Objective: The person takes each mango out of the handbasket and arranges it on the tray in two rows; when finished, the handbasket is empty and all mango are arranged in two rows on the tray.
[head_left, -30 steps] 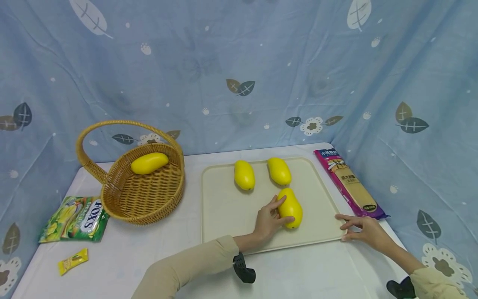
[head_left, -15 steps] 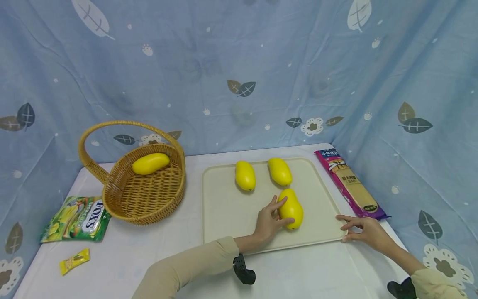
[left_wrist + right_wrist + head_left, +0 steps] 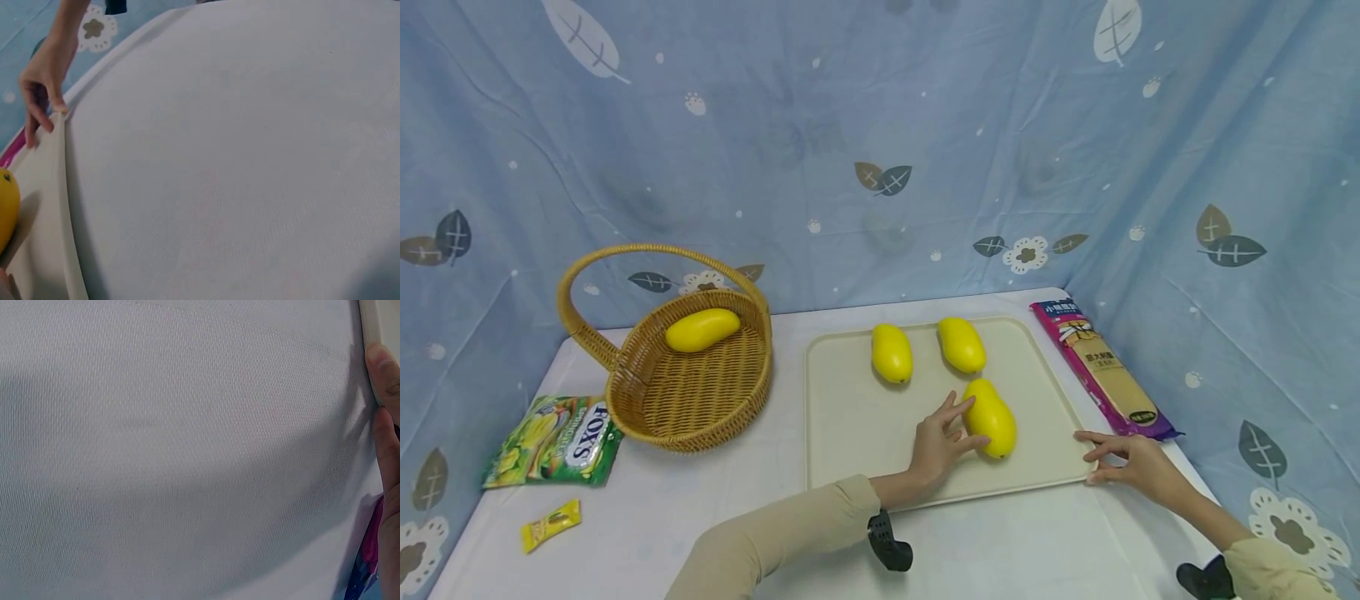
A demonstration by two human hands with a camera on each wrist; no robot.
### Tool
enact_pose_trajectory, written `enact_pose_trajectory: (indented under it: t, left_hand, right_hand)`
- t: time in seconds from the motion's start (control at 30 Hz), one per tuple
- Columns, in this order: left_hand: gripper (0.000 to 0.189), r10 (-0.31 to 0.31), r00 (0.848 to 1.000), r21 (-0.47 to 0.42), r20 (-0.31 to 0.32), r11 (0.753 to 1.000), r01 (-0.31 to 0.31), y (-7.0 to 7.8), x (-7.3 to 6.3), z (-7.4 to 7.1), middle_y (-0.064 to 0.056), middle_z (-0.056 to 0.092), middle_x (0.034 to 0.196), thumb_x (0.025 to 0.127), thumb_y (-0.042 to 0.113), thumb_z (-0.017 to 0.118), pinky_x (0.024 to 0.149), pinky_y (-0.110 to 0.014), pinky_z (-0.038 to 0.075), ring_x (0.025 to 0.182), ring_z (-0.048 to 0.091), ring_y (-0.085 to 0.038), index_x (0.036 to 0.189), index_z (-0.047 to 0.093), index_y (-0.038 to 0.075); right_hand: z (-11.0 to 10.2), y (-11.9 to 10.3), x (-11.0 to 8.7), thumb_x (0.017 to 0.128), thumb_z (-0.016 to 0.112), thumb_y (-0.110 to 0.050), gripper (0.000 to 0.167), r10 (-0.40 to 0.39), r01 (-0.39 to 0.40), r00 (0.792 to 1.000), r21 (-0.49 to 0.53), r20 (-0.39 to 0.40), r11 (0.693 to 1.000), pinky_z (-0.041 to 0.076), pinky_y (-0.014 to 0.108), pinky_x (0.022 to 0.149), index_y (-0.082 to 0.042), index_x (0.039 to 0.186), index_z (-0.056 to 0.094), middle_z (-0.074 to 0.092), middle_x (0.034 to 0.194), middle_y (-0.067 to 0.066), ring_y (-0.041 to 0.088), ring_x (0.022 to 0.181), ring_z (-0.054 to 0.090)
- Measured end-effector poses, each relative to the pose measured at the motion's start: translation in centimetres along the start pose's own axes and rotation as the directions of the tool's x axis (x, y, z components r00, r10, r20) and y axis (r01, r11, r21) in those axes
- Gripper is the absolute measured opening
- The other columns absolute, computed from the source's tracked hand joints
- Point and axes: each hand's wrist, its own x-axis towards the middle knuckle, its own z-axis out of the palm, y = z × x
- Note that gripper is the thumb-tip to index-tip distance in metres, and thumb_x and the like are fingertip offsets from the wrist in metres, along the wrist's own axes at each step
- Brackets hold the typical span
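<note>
My left hand (image 3: 938,443) is at the left side of the nearest yellow mango (image 3: 992,421), thumb and forefinger spread apart at its edge. That mango lies on a cream tray (image 3: 850,442), behind which two more sit: a left mango (image 3: 892,353) and a right mango (image 3: 962,345). With thumb and fingers, my right hand (image 3: 1131,467) holds the tray's front right corner. In the left wrist view the right hand (image 3: 47,78) pinches that corner, and part of a mango (image 3: 7,203) shows at the edge. The right wrist view shows the thumb (image 3: 382,369) on the tray rim (image 3: 371,325).
At left stands a wicker basket (image 3: 692,408) with a tall handle and one mango (image 3: 703,330) inside. Beside it lie a green FOX'S candy bag (image 3: 553,440) and a small yellow wrapped candy (image 3: 551,525). A purple noodle packet (image 3: 1105,367) lies right of the tray.
The nearest mango has shifted slightly right, away from the left palm, and lies a little more slanted. Both hands and the tray have stayed about where they were.
</note>
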Motion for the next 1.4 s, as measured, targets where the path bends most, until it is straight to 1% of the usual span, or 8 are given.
enact_pose_trajectory:
  t: [0.17, 0.37, 0.6, 0.73, 0.97, 1.23, 1.3, 1.4]
  left_hand:
    - [0.055, 0.012, 1.0, -0.024, -0.019, 1.0, -0.013, 0.1, 0.1, -0.9, -0.017, 0.037, 0.149, 0.079, 0.013, 0.077, 0.095, -0.032, 0.048, 0.133, 0.041, -0.03, 0.131, 0.059, 0.007]
    - [0.046, 0.043, 0.997, -0.006, -0.069, 0.999, -0.044, 0.5, 0.3, -2.9, -0.013, 0.057, 0.132, 0.08, 0.008, 0.077, 0.099, -0.031, 0.045, 0.123, 0.053, -0.029, 0.124, 0.064, 0.002]
    - [0.041, -0.019, 0.999, -0.177, 0.045, 0.984, 0.026, 2.1, 0.0, -7.4, -0.022, 0.058, 0.129, 0.085, 0.001, 0.07, 0.086, -0.032, 0.054, 0.12, 0.052, -0.04, 0.124, 0.06, -0.007]
    - [0.041, -0.054, 0.997, -0.227, 0.051, 0.972, 0.064, 3.7, -0.5, -10.7, -0.027, 0.054, 0.13, 0.086, -0.002, 0.068, 0.084, -0.033, 0.055, 0.121, 0.05, -0.043, 0.125, 0.057, -0.011]
    - [0.044, -0.085, 0.996, -0.17, 0.016, 0.982, 0.087, 6.1, -2.0, -17.7, -0.022, 0.053, 0.135, 0.088, 0.0, 0.067, 0.087, -0.032, 0.053, 0.122, 0.052, -0.036, 0.129, 0.054, -0.008]
    - [0.052, -0.095, 0.988, 0.075, 0.126, 0.993, 0.086, 9.3, -3.5, -27.3, -0.015, 0.052, 0.138, 0.09, 0.006, 0.066, 0.091, -0.03, 0.052, 0.116, 0.058, -0.017, 0.136, 0.047, -0.007]
    - [0.054, -0.108, 0.983, 0.132, 0.147, 0.987, 0.089, 10.0, -3.6, -29.6, -0.008, 0.054, 0.136, 0.091, 0.009, 0.066, 0.091, -0.029, 0.052, 0.115, 0.058, -0.011, 0.138, 0.045, -0.006]
    - [0.055, -0.091, 0.981, 0.128, 0.171, 0.989, 0.07, 10.2, -3.2, -32.9, 0.006, 0.056, 0.131, 0.093, 0.008, 0.063, 0.089, -0.027, 0.052, 0.113, 0.057, -0.005, 0.141, 0.042, -0.004]
  right_hand:
    - [0.0, 0.0, 0.0, 0.067, 0.084, -0.014, 0.021, 0.004, -0.004, 1.0, 0.001, 0.006, 1.0, 0.035, -0.003, 0.084, -0.01, 0.086, 0.077, 0.066, 0.113, 0.021, -0.019, 0.105, 0.046]
    - [0.1, 0.0, 0.0, 0.065, 0.085, -0.012, 0.022, -0.019, 0.019, 1.0, 0.02, -0.019, 1.0, 0.041, 0.0, 0.081, -0.009, 0.085, 0.076, 0.067, 0.113, 0.017, -0.014, 0.102, 0.053]
    - [0.1, 0.2, 0.0, 0.066, 0.085, -0.01, 0.021, -0.035, 0.035, 0.999, 0.021, -0.027, 0.999, 0.041, 0.0, 0.08, -0.008, 0.085, 0.076, 0.068, 0.113, 0.014, -0.013, 0.102, 0.053]
    - [0.1, 0.2, -0.1, 0.065, 0.085, -0.01, 0.021, -0.04, 0.04, 0.999, 0.015, -0.03, 0.999, 0.041, 0.0, 0.08, -0.009, 0.085, 0.076, 0.068, 0.112, 0.015, -0.014, 0.102, 0.053]
    - [0.2, 0.0, -0.1, 0.066, 0.085, -0.012, 0.021, -0.017, 0.017, 1.0, -0.005, -0.022, 1.0, 0.039, -0.002, 0.081, -0.01, 0.085, 0.076, 0.068, 0.112, 0.015, -0.015, 0.102, 0.051]
    - [0.4, -0.2, -0.3, 0.065, 0.085, -0.01, 0.021, -0.027, 0.028, 0.999, 0.005, -0.033, 1.0, 0.045, 0.002, 0.077, -0.009, 0.084, 0.076, 0.069, 0.112, 0.013, -0.013, 0.1, 0.054]
    - [0.3, -0.1, -0.3, 0.065, 0.085, -0.01, 0.022, -0.03, 0.03, 0.999, -0.001, -0.033, 1.0, 0.047, 0.004, 0.075, -0.009, 0.084, 0.076, 0.069, 0.113, 0.01, -0.014, 0.101, 0.053]
    - [0.1, 0.0, -0.1, 0.065, 0.085, -0.011, 0.022, -0.022, 0.022, 0.999, -0.008, -0.029, 1.0, 0.048, 0.006, 0.073, -0.009, 0.084, 0.076, 0.069, 0.113, 0.007, -0.015, 0.1, 0.051]
